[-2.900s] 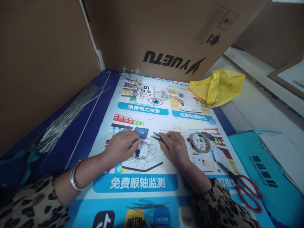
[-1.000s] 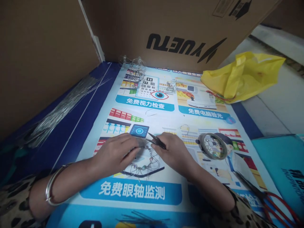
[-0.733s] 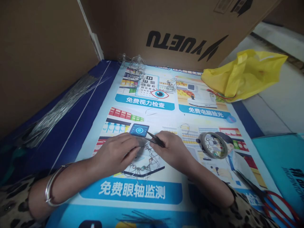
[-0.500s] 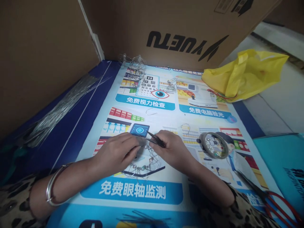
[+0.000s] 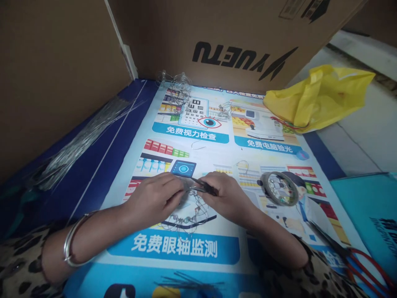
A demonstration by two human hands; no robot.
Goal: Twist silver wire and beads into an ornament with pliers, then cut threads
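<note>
Blue-and-white printed poster (image 5: 214,155) below: left hand (image 5: 155,195) pinches beaded silver-wire ring (image 5: 187,219), likely steadying it for black metal pliers (image 5: 208,188), gripped by right hand (image 5: 228,196).

kinda dim and cool in here tbh, left cardboard (image 5: 56,82) sunk in shadow, poster (image 5: 214,153) catching most of the light, bracelet (image 5: 67,247) glinting, beaded wire (image 5: 187,219) looking soft, scissors (image 5: 345,252) stretched toward the right edge

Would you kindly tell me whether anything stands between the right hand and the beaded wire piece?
Nothing visible does. The right hand holds a dark tool at the upper edge of the beaded wire piece, beside the left hand.
</note>
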